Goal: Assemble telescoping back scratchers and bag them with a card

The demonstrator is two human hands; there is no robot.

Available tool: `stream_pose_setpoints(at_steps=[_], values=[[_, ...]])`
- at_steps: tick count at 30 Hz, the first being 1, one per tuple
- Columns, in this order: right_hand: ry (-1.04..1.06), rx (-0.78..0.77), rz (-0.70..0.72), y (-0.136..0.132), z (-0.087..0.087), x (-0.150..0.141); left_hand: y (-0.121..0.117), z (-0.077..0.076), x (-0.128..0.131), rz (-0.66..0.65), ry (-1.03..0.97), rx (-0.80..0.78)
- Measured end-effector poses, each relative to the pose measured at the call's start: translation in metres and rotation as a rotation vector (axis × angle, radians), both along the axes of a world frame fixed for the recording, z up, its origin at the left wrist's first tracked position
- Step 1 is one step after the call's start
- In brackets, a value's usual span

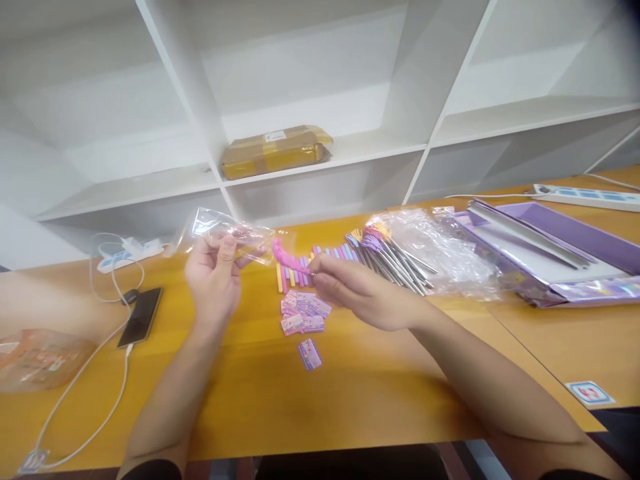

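Bare forearms (480, 360) spanned the worktop (250, 400); the right hand (350, 287) pinched a pink piece (285, 255), its long axis running up and left toward the clear bag (210, 221) gripped by the left hand (215, 273).

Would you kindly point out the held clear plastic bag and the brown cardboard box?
Held clear plastic bag (214, 222): head view, upper part.
Brown cardboard box (274, 161): head view, front side.
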State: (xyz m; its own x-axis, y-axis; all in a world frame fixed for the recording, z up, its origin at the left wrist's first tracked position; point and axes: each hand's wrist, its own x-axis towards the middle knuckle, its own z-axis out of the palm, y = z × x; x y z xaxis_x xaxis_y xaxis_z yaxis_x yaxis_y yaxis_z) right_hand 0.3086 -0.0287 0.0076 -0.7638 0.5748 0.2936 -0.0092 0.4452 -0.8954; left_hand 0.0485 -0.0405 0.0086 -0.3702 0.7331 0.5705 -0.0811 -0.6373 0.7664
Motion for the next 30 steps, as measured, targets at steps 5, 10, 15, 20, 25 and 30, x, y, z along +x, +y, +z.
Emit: stream_pose_setpoints(at_steps=[5, 10, 15, 20, 25, 30], values=[[-0.021, 0.053, 0.016, 0.012, -0.008, -0.008, -0.006, 0.005, 0.001, -0.006, 0.01, 0.033], [0.086, -0.209, 0.166, 0.024, -0.014, -0.008, -0.009, 0.006, 0.004, -0.019, -0.009, -0.001], [0.106, -0.374, 0.29, 0.03, -0.023, -0.01, -0.011, 0.003, 0.008, -0.076, -0.016, -0.061], [0.166, -0.437, 0.344, 0.034, -0.027, -0.012, -0.011, 0.002, 0.008, -0.183, -0.076, -0.108], [0.254, -0.469, 0.355, 0.038, -0.029, -0.013, -0.011, 0.005, 0.003, -0.23, -0.079, -0.215], [0.262, -0.408, 0.312, 0.041, -0.025, -0.009, -0.014, 0.01, -0.001, -0.266, -0.039, -0.274]])
